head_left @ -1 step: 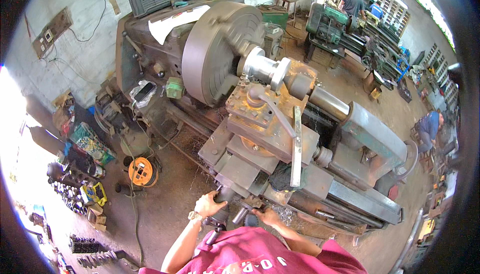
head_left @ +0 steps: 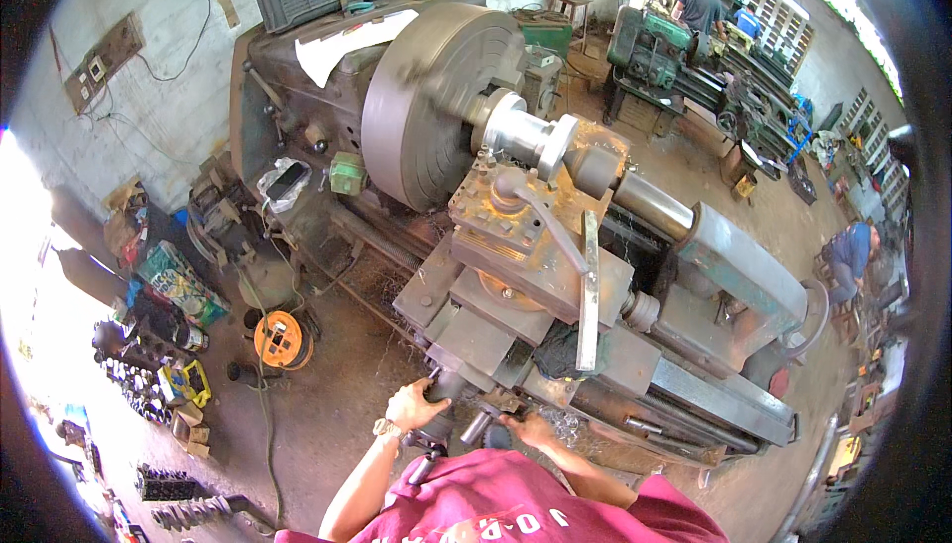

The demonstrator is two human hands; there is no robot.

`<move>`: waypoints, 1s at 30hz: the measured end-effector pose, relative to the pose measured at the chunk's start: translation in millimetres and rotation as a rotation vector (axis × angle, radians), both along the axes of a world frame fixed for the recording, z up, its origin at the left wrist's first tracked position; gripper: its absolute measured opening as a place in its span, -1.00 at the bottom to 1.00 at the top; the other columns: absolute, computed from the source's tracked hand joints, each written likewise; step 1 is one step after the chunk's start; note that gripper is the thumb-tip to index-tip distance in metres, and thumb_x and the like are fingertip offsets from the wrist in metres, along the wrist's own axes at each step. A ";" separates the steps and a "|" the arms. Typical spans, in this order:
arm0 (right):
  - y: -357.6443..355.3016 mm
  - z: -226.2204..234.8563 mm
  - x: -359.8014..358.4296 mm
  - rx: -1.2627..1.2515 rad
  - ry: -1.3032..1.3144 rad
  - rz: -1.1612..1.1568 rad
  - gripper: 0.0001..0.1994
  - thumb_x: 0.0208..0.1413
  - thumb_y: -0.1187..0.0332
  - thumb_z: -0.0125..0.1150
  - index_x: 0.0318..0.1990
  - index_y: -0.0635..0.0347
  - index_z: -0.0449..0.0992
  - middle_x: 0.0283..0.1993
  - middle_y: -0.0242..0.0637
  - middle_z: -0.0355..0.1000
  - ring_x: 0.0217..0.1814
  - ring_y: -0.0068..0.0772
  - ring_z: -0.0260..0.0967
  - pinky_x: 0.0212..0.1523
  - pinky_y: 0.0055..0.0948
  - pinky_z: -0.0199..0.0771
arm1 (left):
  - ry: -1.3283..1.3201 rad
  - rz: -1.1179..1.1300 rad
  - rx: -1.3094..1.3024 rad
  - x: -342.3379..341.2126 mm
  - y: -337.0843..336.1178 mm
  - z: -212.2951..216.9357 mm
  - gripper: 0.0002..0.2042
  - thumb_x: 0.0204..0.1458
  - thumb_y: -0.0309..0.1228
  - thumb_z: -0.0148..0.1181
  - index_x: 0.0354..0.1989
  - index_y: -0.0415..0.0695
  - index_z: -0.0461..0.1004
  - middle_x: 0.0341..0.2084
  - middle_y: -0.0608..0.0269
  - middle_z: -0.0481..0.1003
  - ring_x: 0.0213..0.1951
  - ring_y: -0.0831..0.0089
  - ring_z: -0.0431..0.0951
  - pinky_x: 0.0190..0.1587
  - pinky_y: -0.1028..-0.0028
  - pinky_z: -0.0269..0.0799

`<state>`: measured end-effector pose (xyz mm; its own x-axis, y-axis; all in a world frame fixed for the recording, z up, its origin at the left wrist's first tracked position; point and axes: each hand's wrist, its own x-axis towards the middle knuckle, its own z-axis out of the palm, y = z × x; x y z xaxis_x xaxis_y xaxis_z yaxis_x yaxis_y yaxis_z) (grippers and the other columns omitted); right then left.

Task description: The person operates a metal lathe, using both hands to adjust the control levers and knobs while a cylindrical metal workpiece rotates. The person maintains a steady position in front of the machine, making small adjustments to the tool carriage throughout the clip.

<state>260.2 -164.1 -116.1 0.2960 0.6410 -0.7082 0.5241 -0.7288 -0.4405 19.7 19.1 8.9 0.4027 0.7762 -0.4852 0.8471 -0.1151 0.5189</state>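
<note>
While the big chuck (head_left: 436, 107) blurred with spin, nothing else had shifted: the left hand (head_left: 415, 406) gripped the carriage handwheel (head_left: 441, 424), the right hand (head_left: 531, 431) clasped a neighbouring crank handle (head_left: 476, 427), feeding steadily.

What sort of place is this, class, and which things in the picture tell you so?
Most likely a metalworking machine shop. A big lathe with a large chuck fills the middle, a second green machine stands behind, and metal parts lie on the floor.
</note>
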 end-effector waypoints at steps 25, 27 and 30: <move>25.3 4.3 -4.2 -0.088 -0.059 0.038 0.01 0.05 -0.51 -0.08 -0.07 0.59 0.51 -0.08 0.39 0.48 0.09 0.30 0.46 0.10 0.01 0.46 | -0.026 -0.030 -0.001 -0.1 12.0 -3.9 -0.29 -0.15 0.13 0.31 0.11 -0.14 0.50 -0.12 -0.08 0.60 -0.06 0.00 0.61 0.02 0.15 0.52; 27.5 15.6 -5.7 -0.073 -0.048 0.021 0.03 0.04 -0.52 -0.08 -0.09 0.63 0.51 -0.08 0.41 0.48 0.11 0.30 0.45 0.12 0.01 0.44 | -0.029 -0.026 0.009 -0.3 11.7 -6.3 -0.29 -0.16 0.13 0.31 0.11 -0.13 0.50 -0.12 -0.08 0.60 -0.06 -0.01 0.61 0.02 0.15 0.52; 30.2 27.3 -7.2 -0.039 -0.014 0.000 0.05 0.02 -0.52 -0.07 -0.11 0.67 0.50 -0.06 0.43 0.46 0.14 0.29 0.44 0.16 0.00 0.41 | -0.029 -0.017 0.015 -0.3 11.4 -9.4 -0.30 -0.17 0.13 0.31 0.10 -0.12 0.51 -0.11 -0.07 0.60 -0.06 0.00 0.61 0.02 0.15 0.52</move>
<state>253.1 -133.9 -88.9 0.3065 0.6125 -0.7287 0.5298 -0.7457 -0.4040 19.5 30.5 -0.5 0.4300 0.7763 -0.4610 0.8293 -0.1377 0.5416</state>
